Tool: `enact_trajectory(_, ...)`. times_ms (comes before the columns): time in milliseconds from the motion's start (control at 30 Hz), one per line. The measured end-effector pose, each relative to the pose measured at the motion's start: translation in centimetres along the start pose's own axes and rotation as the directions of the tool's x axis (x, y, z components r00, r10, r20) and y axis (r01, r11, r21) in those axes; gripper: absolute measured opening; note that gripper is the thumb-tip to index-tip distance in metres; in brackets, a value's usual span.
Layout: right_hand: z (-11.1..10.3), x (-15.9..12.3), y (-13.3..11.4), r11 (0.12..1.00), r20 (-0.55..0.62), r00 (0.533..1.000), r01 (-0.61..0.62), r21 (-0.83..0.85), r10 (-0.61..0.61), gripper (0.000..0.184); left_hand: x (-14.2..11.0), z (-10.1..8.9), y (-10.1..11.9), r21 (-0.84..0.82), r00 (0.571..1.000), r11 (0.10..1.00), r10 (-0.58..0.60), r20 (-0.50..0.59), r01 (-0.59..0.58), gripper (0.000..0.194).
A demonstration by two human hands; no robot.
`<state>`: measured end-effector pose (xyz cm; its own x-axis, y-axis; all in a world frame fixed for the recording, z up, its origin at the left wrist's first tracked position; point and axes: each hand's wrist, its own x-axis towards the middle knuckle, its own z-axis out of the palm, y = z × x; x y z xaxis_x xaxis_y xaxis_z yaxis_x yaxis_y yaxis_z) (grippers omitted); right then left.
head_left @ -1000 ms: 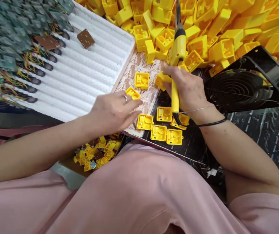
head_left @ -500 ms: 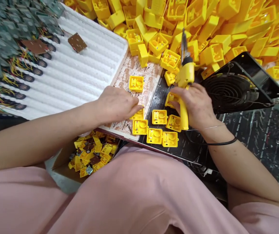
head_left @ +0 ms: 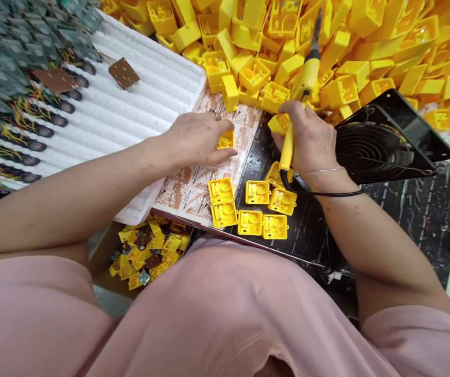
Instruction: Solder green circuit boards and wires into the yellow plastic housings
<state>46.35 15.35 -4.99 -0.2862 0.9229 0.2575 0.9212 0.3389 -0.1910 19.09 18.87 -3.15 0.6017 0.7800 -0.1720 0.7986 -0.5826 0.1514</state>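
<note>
My left hand (head_left: 205,139) has its thumb and fingers around a small open yellow plastic case (head_left: 227,140), partly hidden beneath them. In my right hand (head_left: 309,136) is a yellow soldering iron (head_left: 305,78), its dark tip pointing away from me over the pile. The fingers of that hand also reach another yellow case (head_left: 278,124), partly covered; whether they grip it I cannot tell. Nearer to me, several open cases lie close together, among them a case (head_left: 221,190) at the left and a case (head_left: 275,226) by the table's front edge.
A big heap of yellow cases (head_left: 256,73) fills the back. On the left, a white ribbed foam tray (head_left: 150,68) carries circuit boards with wires. A black fan (head_left: 370,141) stands at the right. Below the table edge is a box of yellow parts (head_left: 150,251).
My left hand has moved away from the near cases to the one farther back. My right hand has moved farther back with the soldering iron, uncovering a case in the near group.
</note>
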Motion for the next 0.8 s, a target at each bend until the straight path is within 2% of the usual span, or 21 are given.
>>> enact_trajectory(100, -1.0, -1.3, -0.5, 0.997, 0.031, 0.997, -0.069, 0.026, 0.068, 0.042, -0.5, -0.3, 0.7, -0.038, 0.998, 0.997, 0.063, -0.001, -0.063, 0.069)
enact_trajectory(233, -2.1, -2.4, -1.8, 0.992, 0.062, 0.998, -0.022, 0.126, 0.015, 0.048, -0.7, -0.5, 1.5, -0.033, 0.996, 0.996, 0.087, 0.037, -0.086, 0.071)
enact_trajectory(333, -2.2, -2.4, -2.2, 0.988, 0.064, 0.997, 0.036, 0.151, -0.046, 0.045, -0.7, -0.3, 1.4, -0.013, 0.994, 0.996, 0.093, 0.062, -0.092, 0.061)
enact_trajectory(433, -1.9, -2.1, -2.8, 0.971, 0.123, 0.983, 0.105, 0.216, -0.134, 0.047, -0.9, -0.5, 1.3, -0.008, 0.995, 0.996, 0.084, 0.053, -0.083, 0.055)
enact_trajectory(633, -1.7, -1.9, -4.5, 0.99, 0.139, 0.985, 0.09, 0.107, -0.105, 0.034, -1.2, -1.7, 2.1, 0.035, 0.992, 0.999, 0.036, 0.12, -0.04, 0.056)
enact_trajectory(800, -1.6, -1.8, -4.4, 0.992, 0.162, 0.979, 0.111, 0.063, -0.12, 0.038, -1.2, -0.6, 1.3, -0.002, 0.993, 0.993, 0.116, 0.021, -0.116, 0.05)
